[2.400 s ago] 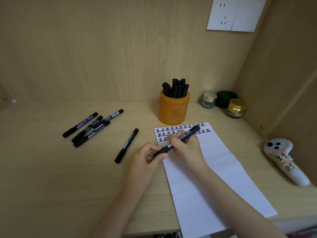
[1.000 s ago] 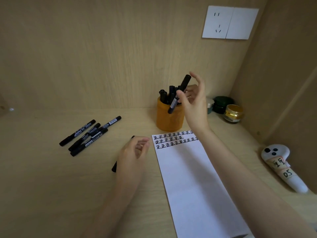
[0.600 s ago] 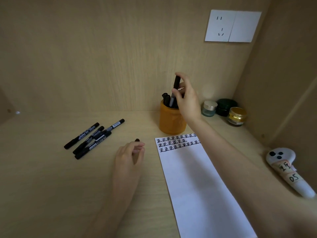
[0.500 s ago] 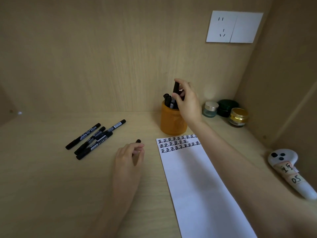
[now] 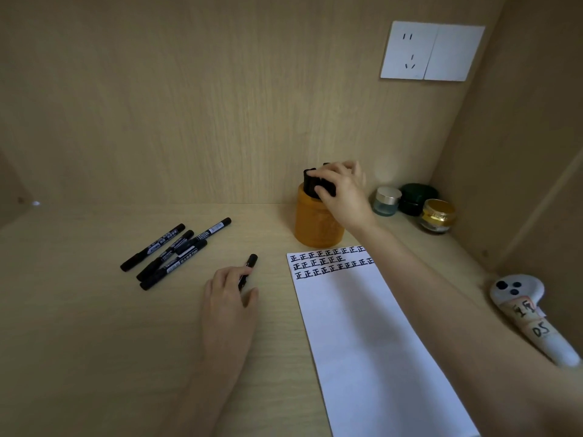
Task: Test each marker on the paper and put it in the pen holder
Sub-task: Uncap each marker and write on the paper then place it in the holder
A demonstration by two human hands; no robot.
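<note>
Right hand (image 5: 344, 197) gripping markers (image 5: 310, 184) in cylindrical holder (image 5: 315, 225), left hand (image 5: 228, 301) pinching marker (image 5: 252, 260)

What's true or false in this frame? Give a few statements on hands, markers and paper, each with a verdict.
1. The right hand is at the pen holder, its fingers curled over the standing markers. True.
2. The left hand holds nothing. False: it grips a single marker lying on the desk.
3. Four loose markers lie in a cluster left of that one. True.
4. The paper is blank. False: rows of characters are written along its top end.
</note>
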